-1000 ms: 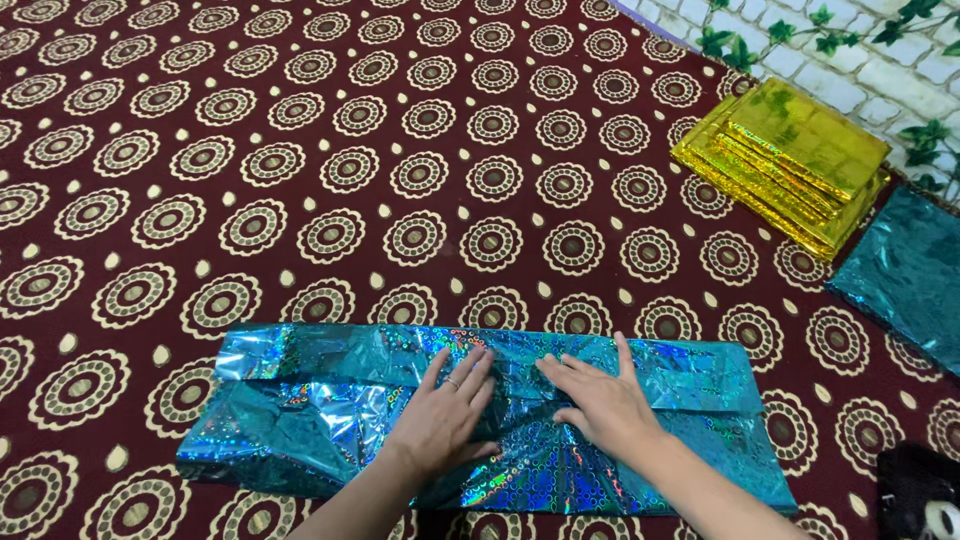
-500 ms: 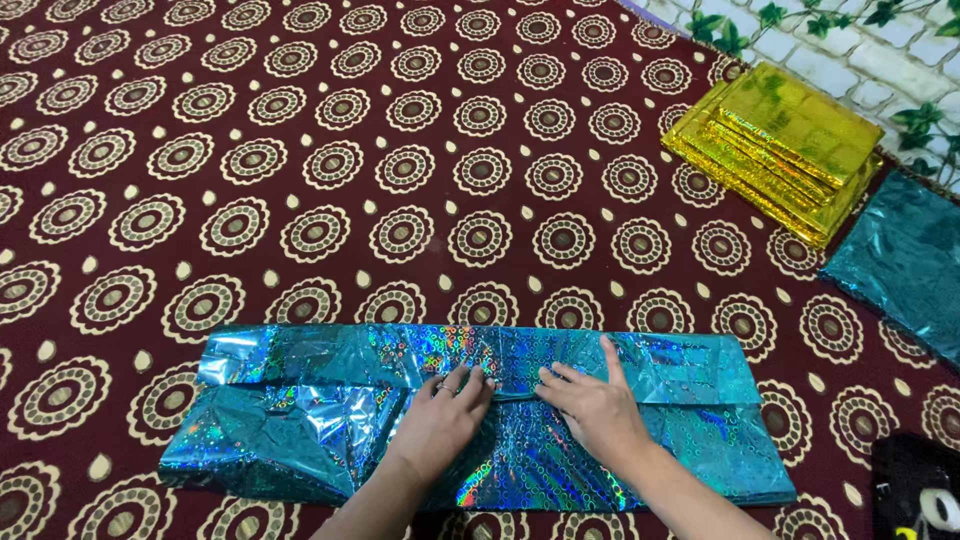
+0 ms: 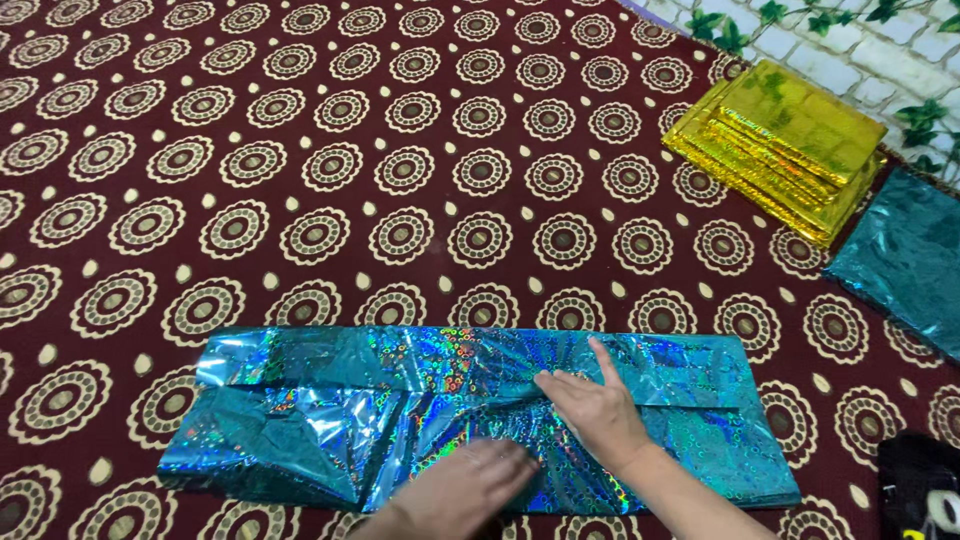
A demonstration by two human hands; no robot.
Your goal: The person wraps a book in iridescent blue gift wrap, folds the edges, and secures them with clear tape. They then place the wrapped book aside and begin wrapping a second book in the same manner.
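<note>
Maroon carpet (image 3: 300, 150) with cream rings fills the head view — a folded blue foil sheet (image 3: 300, 400) lies near the person, its long axis running left to right. Right hand (image 3: 595, 410) presses flat on the fold's middle, fingers spread, gripping nothing. Left hand (image 3: 470, 490), blurred, rests open on the near edge. Gold foil sheets (image 3: 785, 145) sit well apart.

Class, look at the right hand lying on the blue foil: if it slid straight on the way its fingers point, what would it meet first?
The right hand points up-left across the blue foil. It would probably cross the foil's folded top flap first, then bare carpet.
</note>
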